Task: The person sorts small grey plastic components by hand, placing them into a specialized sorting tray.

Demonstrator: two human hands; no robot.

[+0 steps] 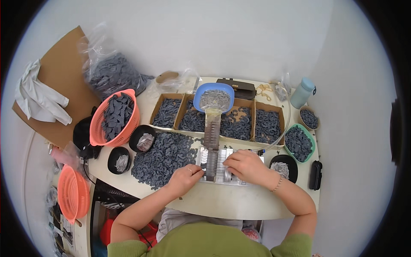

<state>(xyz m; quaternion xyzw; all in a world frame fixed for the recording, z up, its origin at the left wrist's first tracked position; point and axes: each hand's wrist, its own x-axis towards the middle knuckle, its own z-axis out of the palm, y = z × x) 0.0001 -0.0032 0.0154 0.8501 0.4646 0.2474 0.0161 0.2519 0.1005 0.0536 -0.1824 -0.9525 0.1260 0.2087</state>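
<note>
A silver metal fixture [231, 177] with rows of slots lies on the table in front of me. A slotted, see-through chute [212, 132] runs onto it from a blue bowl [196, 99] of thin metal pins. My left hand [185, 179] is at the fixture's left side, thumb and fingertips pinched together over small dark grey pieces. From the right, my right hand [249, 166] rests on the slotted part, its fingers curled down. What either hand's fingertips hold is too small to make out. A spread heap of dark grey curved pieces [160, 158] lies left of the fixture.
Cardboard trays [254, 122] of grey pieces line the back. Black bowls of pins [292, 166] stand at both sides, a green bowl [314, 147] at right. A coral basket [136, 115], a plastic bag [115, 70] and a blue bottle [302, 92] stand farther out. A thin hose [287, 128] curves to the fixture.
</note>
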